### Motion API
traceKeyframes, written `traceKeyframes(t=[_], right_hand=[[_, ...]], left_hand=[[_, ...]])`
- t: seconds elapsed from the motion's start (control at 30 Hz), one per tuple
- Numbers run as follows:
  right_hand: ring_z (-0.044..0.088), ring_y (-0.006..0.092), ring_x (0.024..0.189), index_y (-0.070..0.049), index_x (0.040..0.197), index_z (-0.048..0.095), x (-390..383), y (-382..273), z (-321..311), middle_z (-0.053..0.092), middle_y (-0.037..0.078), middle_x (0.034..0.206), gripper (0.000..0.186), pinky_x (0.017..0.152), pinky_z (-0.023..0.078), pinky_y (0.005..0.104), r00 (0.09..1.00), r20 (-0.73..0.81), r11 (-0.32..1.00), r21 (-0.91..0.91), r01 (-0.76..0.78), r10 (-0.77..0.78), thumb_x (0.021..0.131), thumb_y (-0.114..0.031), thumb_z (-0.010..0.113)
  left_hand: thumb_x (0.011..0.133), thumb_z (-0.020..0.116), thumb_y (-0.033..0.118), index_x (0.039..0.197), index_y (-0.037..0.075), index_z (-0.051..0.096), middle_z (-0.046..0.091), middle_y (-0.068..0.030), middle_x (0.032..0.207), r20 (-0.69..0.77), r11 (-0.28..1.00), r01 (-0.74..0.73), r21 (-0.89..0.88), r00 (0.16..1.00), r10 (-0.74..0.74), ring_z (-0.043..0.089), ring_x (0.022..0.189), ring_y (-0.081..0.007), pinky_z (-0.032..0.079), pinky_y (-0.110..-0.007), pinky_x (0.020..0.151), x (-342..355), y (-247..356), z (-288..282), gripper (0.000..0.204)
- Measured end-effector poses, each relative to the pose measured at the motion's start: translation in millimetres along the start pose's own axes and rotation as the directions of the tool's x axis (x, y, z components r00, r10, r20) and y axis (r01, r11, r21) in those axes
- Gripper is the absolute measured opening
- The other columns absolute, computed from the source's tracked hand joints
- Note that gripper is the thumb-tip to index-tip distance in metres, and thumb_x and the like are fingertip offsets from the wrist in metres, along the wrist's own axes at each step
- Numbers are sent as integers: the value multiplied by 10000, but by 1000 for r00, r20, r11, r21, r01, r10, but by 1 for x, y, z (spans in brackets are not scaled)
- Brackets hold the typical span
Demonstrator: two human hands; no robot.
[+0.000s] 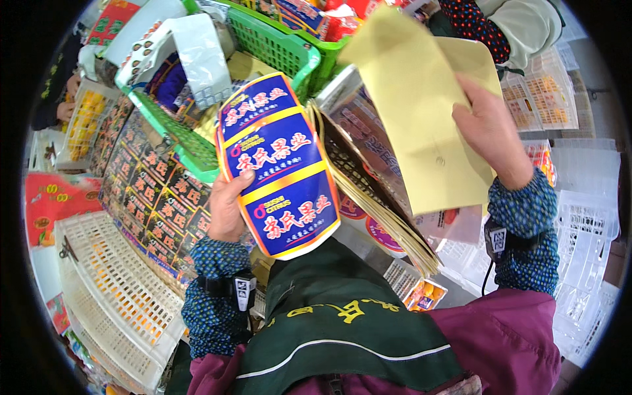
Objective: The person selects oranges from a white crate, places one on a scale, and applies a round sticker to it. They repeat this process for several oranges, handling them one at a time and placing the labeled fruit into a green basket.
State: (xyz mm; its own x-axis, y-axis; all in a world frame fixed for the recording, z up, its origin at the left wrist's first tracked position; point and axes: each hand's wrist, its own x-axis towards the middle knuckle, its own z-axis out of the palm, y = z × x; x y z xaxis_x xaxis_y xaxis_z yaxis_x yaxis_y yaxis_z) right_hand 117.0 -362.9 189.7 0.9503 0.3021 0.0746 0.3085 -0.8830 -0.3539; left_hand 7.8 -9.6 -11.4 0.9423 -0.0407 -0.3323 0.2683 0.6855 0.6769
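My left hand (227, 207) grips a strip of blue labels (280, 168) with yellow bands by its left edge, thumb on the front. My right hand (487, 128) is closed on pale yellow paper sheets (421, 145), held up at the right. Between them, a stack of yellow-edged sheets (388, 227) and printed plastic sheeting (365, 135) lie below, partly hidden by what I hold.
Green baskets (263, 43) with packets are at the back. Dark printed sheets (158, 197) and white crates (115, 289) are left; more crates (536, 99), some holding orange items, are right. Other people's hand (66, 108) and sleeve (477, 29) show at both upper sides.
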Motion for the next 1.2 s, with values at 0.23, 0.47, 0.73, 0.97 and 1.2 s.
traceKeyframes(t=[0.23, 0.47, 0.73, 0.97, 1.2], right_hand=[[721, 347, 759, 39, 1404, 522, 9, -144, 94, 709, 207, 963, 536, 659, 581, 435, 933, 158, 912, -211, 351, -323, 882, -66, 585], [717, 323, 708, 178, 1434, 418, 0, -191, 164, 694, 196, 894, 677, 598, 578, 412, 810, 465, 891, -90, 445, -358, 871, -150, 606], [716, 424, 806, 223, 1454, 307, 19, -187, 180, 705, 296, 891, 780, 709, 578, 509, 785, 588, 981, 113, 156, -193, 900, -234, 610], [692, 453, 862, 116, 1341, 512, 22, -162, 186, 715, 257, 965, 549, 781, 563, 492, 871, 433, 954, 276, 115, -230, 893, -183, 619], [547, 440, 1199, 74, 1315, 529, 26, -102, 176, 582, 273, 1262, 518, 1064, 447, 479, 980, 93, 978, 131, 163, -176, 873, -169, 644]], left_hand=[[927, 699, 35, 1281, 6, 621, 730, -94, 1192, -27, 999, -39, -16, 999, 39, 718, 1027, -197, 584, -352, 930, 0, -7, -3, 364], [931, 606, -28, 1385, -24, 550, 668, -114, 1311, -119, 995, -79, -56, 990, 72, 671, 1149, -230, 532, -360, 1006, -7, -16, -12, 458], [1051, 418, 252, 1498, -6, 441, 568, -141, 1458, -2, 973, -118, -199, 993, 120, 553, 1338, -251, 411, -402, 1158, -11, -26, -22, 516], [969, 560, 35, 1377, -10, 547, 682, -135, 1280, -69, 990, -137, -24, 988, 135, 691, 1134, -225, 553, -365, 1014, -1, -17, -13, 410], [972, 510, 40, 1407, -30, 475, 656, -185, 1310, -8, 974, -101, -205, 995, 101, 699, 1139, -281, 604, -416, 960, 0, -17, -10, 443]])
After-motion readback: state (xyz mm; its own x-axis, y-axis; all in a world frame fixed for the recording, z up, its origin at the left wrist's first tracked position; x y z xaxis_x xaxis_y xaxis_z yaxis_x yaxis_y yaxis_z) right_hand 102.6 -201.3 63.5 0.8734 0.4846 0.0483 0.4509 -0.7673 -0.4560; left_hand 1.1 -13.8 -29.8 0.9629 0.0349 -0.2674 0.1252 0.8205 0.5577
